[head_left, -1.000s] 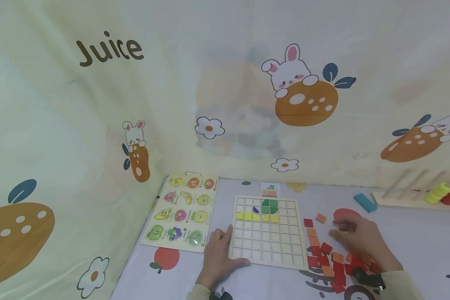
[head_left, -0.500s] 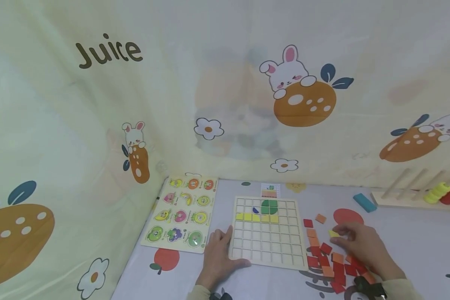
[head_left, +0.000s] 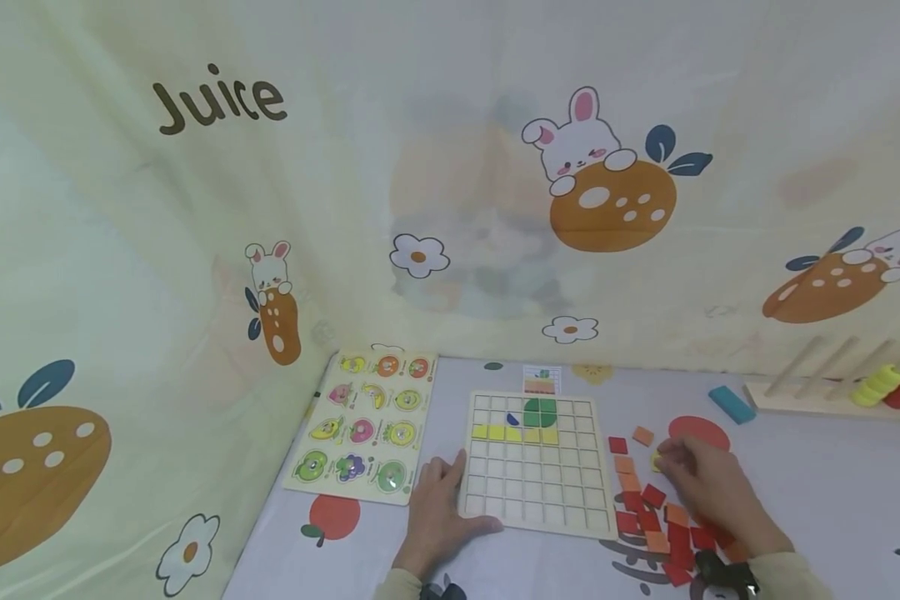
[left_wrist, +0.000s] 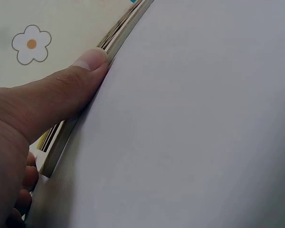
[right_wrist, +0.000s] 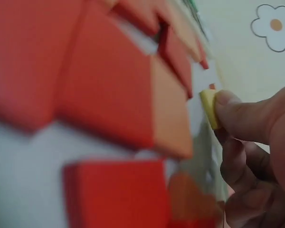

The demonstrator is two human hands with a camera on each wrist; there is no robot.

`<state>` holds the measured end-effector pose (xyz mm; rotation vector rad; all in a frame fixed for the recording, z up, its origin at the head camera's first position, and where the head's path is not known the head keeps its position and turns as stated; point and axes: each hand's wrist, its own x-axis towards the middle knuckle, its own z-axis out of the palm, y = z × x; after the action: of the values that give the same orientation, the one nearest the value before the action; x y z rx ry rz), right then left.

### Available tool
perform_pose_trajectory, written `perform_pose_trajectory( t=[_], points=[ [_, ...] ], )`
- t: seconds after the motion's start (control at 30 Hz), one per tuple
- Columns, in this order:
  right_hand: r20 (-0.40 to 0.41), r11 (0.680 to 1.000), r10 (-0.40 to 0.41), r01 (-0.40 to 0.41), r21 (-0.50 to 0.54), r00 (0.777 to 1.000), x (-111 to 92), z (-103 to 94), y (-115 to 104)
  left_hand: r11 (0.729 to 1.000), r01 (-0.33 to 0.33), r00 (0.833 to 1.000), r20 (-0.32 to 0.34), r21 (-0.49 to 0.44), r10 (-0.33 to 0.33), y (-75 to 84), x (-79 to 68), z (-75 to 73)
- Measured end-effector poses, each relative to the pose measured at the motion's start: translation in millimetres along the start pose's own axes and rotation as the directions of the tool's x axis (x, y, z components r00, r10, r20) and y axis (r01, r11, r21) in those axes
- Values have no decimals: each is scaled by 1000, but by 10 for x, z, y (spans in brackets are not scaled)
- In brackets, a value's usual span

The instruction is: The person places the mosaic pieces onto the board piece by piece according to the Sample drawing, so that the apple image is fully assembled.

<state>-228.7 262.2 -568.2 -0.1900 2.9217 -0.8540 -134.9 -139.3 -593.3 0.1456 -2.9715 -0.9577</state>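
A pale wooden grid board (head_left: 536,487) lies on the table. In its upper rows sit a row of yellow square tiles (head_left: 496,433), green pieces (head_left: 540,413) forming a rounded shape, and a small dark blue piece (head_left: 512,419). My left hand (head_left: 438,517) braces the board's near left corner, index finger at the left edge and straight thumb (left_wrist: 69,88) along the near edge. Right of the board, my right hand (head_left: 708,483) pinches a yellow tile (right_wrist: 210,109) between thumb and fingers, above the table. Loose red and orange tiles (head_left: 678,542) lie below it.
A fruit puzzle board (head_left: 360,429) lies to the left. Behind the grid board is a small pattern card (head_left: 542,380). A blue block (head_left: 731,405) and a wooden peg rack (head_left: 810,402) with yellow and red pieces stand at the back right. Printed curtain (head_left: 480,167) hangs behind.
My right hand, first over the loose tiles with no yellow tile visible, now shows a yellow tile in its pinch and has shifted slightly left. The left hand stays at the board's corner.
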Motion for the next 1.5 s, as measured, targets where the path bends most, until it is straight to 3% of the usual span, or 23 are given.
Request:
perform_pose_trajectory(
  t=[0.1, 0.27, 0.63, 0.83, 0.97, 1.27, 1.5],
  points=[
    [-18, 999, -12, 12, 35, 1000, 24, 27, -21, 1000, 0, 1000, 4, -4, 0, 7, 1, -3],
    [-20, 992, 41, -39, 116, 999, 79, 53, -130, 1000, -12, 1000, -7, 3, 12, 5, -10, -8],
    [-124, 942, 137, -91, 322, 983, 243, 276, -672, 1000, -8, 1000, 13, 9, 7, -15, 11, -4],
    [-75, 921, 121, -84, 382, 990, 319, 407, -772, 1000, -24, 1000, 1, 8, 24, -13, -2, -11],
    [-20, 924, 90, -76, 375, 996, 349, 485, -817, 1000, -27, 1000, -6, 13, 28, -7, -9, -24],
    [-67, 969, -11, 27, 244, 998, 420, 578, -882, 999, -22, 1000, 7, 30, 22, 21, -5, -48],
    [-24, 989, -50, 53, 135, 998, 483, 593, -967, 999, -15, 1000, 10, 36, 14, 12, 7, -37]
  ],
)
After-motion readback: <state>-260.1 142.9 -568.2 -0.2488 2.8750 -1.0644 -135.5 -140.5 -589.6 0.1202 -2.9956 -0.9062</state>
